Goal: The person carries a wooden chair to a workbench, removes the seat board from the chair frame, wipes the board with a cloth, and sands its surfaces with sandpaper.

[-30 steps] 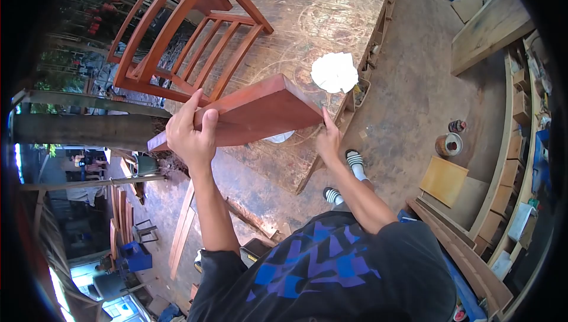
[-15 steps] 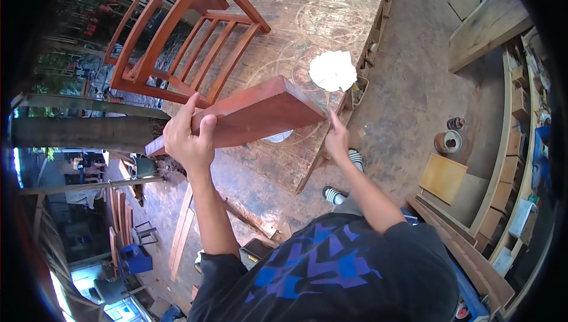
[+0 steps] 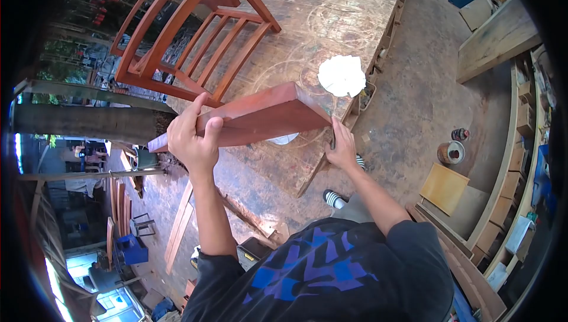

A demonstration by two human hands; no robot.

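Since that reddish board (image 3: 266, 122) looks stiff and probably hefty, hold both ends — left hand (image 3: 193, 140) grips one, right hand (image 3: 342, 146) meets a corner, grip unclear.

Over the broad brown wooden tabletop (image 3: 355, 2), which is showing pale looping rings, a thick rectangular wooden board (image 3: 266, 125) is displaying deep reddish brown, while a slatted wooden frame (image 3: 228, 54) at the tabletop's left side is glowing orange-red and a ragged-edged sheet (image 3: 342, 76) on it is gleaming white. Nearer than the tabletop's closest edge, a short-sleeved shirt (image 3: 313, 260) is bearing angular blue and purple patches on black, and to the tabletop's right, a flat rectangular panel (image 3: 444, 188) is showing honey yellow.
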